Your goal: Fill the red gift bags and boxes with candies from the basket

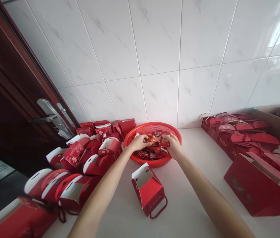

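In the head view, a round red plastic basket [152, 162] holds many small red wrapped candies [152, 152]. My left hand [140, 143] reaches into it from the left, its thumb and fingers pinched at the edge of a shiny red-and-gold wrapped candy [154, 139]. My right hand [174, 146] is over the basket's right side, fingers closed on a red wrapped candy [164, 141]. Between my forearms, in front of the basket, stands an open red gift box [152, 191] with white inner flaps and a dark red cord handle.
Several open red boxes [74, 153] crowd the left side, beside a dark door [13, 82] with a metal handle. Closed corded red boxes [241, 137] stand at the right, with a larger red box [259, 188] nearer and a cardboard carton [273, 120]. A tiled wall [159, 66] rises behind.
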The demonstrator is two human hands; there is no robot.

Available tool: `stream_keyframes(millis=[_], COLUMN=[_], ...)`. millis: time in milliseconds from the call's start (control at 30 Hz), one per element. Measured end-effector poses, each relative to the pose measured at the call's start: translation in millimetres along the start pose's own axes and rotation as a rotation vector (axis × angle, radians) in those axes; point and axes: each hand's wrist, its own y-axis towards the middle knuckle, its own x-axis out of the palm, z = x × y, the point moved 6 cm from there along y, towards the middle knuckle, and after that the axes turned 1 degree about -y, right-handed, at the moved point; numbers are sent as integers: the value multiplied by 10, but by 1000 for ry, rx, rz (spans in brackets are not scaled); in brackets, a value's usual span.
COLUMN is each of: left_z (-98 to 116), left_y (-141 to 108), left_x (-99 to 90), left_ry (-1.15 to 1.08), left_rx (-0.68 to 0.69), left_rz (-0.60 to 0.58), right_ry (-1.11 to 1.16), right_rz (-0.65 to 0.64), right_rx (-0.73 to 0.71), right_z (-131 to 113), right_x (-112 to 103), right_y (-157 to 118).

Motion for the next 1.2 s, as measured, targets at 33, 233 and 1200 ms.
stream_keyframes(millis=[33,233,1200], left_z=[-6,-118,-377], left_y=[12,-67,145], left_x=[33,-62,-49], left_ry=[-34,-219,221], left_rx=[1,32,-40], left_rz=[11,94,-160], right_ry=[2,-1,-16], right_rz=[-5,-36,46], right_rx=[-7,-5,-38], right_z=[-4,-14,-63], right_x=[3,30,14], right_y=[-1,-21,-57])
